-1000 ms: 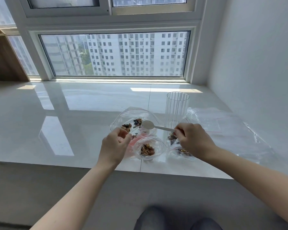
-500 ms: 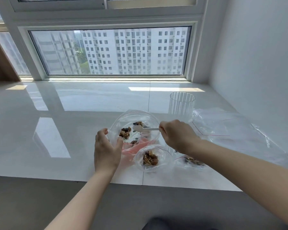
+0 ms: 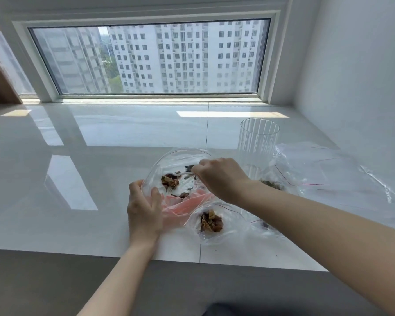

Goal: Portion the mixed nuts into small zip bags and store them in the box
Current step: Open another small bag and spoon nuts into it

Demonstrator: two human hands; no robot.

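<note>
Mixed nuts, brown and dark pieces, lie inside a large clear plastic zip bag with a pink-tinted mouth, which lies open toward the person on the glossy white stone sill below a wide window. To the right, near the wall, loose clear zip bags with red seal lines spread over the sill. A ribbed clear plastic cup stands upright behind the right hand. A small clear zip bag holding a clump of nuts lies nearest the sill's front edge, just beside the big bag's mouth; another small bag with nuts shows partly behind the right forearm. The left hand pinches the big bag's left rim between thumb and curled fingers. The right hand is closed round the handle of a small white plastic spoon, whose bowl end reaches among the nuts in the big bag.
</note>
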